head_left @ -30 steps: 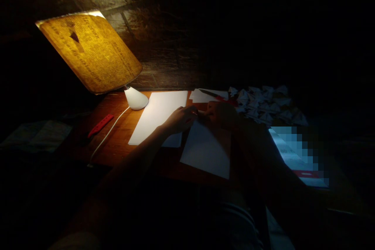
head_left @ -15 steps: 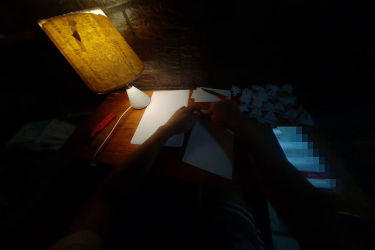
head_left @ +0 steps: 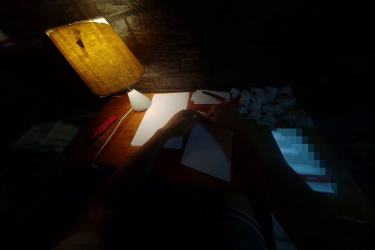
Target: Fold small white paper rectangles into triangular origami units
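A white sheet of paper (head_left: 206, 152) lies tilted on the wooden table in front of me, its far end coming to a narrow point under my fingers. My left hand (head_left: 182, 122) grips that end from the left, its fingers bent over the paper. From the right, my right hand (head_left: 225, 115) pinches the same end, its fingertips close to those of the left. Shadow hides most of the right hand's fingers. A stack of white paper (head_left: 162, 113) is just beyond and left of my left hand.
A lit lamp (head_left: 139, 100) with a printed shade stands at the left. Near its cord lies a red, narrow object (head_left: 105, 125). Scissors (head_left: 215, 95) rest on paper pieces (head_left: 202, 97) at the back. Several folded paper shapes (head_left: 260, 103) and a glowing screen (head_left: 293, 164) are at the right.
The view has shifted slightly. My right hand's fingertips have moved a little down and left along the paper's far end; both hands remain on the sheet.
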`<state>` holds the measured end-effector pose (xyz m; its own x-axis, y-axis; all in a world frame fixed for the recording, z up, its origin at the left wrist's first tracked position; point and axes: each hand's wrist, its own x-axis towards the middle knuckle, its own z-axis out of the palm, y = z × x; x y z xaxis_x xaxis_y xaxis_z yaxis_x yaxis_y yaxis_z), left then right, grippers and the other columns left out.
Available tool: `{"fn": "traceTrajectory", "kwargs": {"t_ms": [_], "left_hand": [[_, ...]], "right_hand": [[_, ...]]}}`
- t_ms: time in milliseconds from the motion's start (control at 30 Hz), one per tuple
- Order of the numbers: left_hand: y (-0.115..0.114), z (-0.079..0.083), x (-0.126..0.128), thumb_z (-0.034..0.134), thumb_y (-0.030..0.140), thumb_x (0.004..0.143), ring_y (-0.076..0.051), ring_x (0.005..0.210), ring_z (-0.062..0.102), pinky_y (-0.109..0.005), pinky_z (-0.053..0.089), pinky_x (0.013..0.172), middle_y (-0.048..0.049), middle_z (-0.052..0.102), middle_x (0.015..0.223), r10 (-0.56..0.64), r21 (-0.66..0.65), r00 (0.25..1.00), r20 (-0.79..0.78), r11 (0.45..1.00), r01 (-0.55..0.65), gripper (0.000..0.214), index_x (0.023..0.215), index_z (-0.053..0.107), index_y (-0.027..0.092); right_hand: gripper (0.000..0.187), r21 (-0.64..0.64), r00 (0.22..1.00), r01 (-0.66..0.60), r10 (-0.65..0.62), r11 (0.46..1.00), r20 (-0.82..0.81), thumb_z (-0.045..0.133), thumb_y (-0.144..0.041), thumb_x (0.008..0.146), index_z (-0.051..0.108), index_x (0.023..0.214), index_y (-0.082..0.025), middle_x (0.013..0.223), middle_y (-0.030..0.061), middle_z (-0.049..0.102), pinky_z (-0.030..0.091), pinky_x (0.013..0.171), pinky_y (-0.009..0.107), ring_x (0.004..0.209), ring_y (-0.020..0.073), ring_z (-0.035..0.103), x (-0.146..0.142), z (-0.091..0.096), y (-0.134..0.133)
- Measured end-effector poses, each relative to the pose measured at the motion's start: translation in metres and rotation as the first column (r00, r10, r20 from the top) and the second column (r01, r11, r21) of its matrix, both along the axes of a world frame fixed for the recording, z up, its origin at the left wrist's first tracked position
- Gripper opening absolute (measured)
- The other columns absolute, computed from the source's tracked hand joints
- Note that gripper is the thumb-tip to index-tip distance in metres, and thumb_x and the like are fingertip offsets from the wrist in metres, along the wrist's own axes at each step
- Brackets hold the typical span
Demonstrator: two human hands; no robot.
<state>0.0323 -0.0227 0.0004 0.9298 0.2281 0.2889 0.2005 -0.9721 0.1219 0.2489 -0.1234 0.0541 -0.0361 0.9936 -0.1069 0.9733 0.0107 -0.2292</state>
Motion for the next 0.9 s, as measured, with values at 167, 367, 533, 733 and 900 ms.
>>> {"fn": "traceTrajectory", "kwargs": {"t_ms": [167, 367, 533, 733, 900], "left_hand": [[0.001, 0.000, -0.002, 0.059, 0.009, 0.093, -0.021, 0.111, 0.070, -0.040, 0.061, 0.096, -0.0063, 0.075, 0.124, -0.003, -0.016, 1.000, -0.001, 1.000, 0.003, 0.037, 0.116, 0.080, 0.028], [0.001, -0.001, -0.001, 0.057, 0.006, 0.091, -0.022, 0.116, 0.068, -0.041, 0.060, 0.100, -0.0064, 0.075, 0.125, -0.006, -0.013, 1.000, -0.025, 1.000, 0.006, 0.039, 0.116, 0.078, 0.026], [-0.009, 0.007, 0.004, 0.056, 0.005, 0.088, -0.025, 0.119, 0.065, -0.046, 0.059, 0.099, -0.0095, 0.073, 0.125, 0.046, 0.010, 0.993, -0.108, 0.999, -0.045, 0.037, 0.114, 0.076, 0.022], [-0.012, 0.011, 0.004, 0.055, 0.004, 0.086, -0.025, 0.120, 0.064, -0.046, 0.057, 0.101, -0.0085, 0.072, 0.125, 0.062, -0.021, 0.990, -0.127, 0.998, -0.065, 0.036, 0.112, 0.074, 0.022], [-0.012, 0.010, 0.004, 0.056, 0.006, 0.088, -0.025, 0.125, 0.062, -0.044, 0.055, 0.102, -0.0077, 0.071, 0.127, 0.060, -0.023, 0.990, -0.130, 0.998, -0.064, 0.036, 0.114, 0.074, 0.024]], "right_hand": [[0.039, -0.009, 0.999, 0.028, -0.028, 1.000, -0.041, 0.059, -0.030, 0.095, 0.080, 0.125, -0.042, 0.126, 0.0026, 0.081, 0.055, 0.089, 0.037, 0.109, 0.0272, 0.075, 0.001, -0.002, 0.001], [0.036, -0.010, 0.995, 0.056, -0.057, 0.998, -0.086, 0.060, -0.031, 0.096, 0.082, 0.123, -0.040, 0.131, 0.0008, 0.079, 0.054, 0.094, 0.037, 0.112, 0.0264, 0.074, 0.003, -0.006, 0.001], [0.038, 0.007, 0.999, 0.001, -0.001, 1.000, -0.034, 0.057, -0.032, 0.097, 0.081, 0.126, -0.040, 0.126, 0.0036, 0.080, 0.053, 0.087, 0.036, 0.106, 0.0267, 0.075, 0.000, -0.006, -0.001], [0.036, 0.126, 0.999, -0.032, 0.033, 0.991, -0.003, 0.056, -0.039, 0.099, 0.083, 0.122, -0.035, 0.123, 0.0045, 0.080, 0.047, 0.076, 0.031, 0.102, 0.0240, 0.074, -0.005, -0.001, -0.006], [0.036, 0.130, 0.999, -0.048, 0.045, 0.990, 0.029, 0.055, -0.038, 0.099, 0.084, 0.120, -0.034, 0.119, 0.0052, 0.079, 0.044, 0.074, 0.032, 0.102, 0.0245, 0.072, -0.008, 0.002, -0.007]]}}
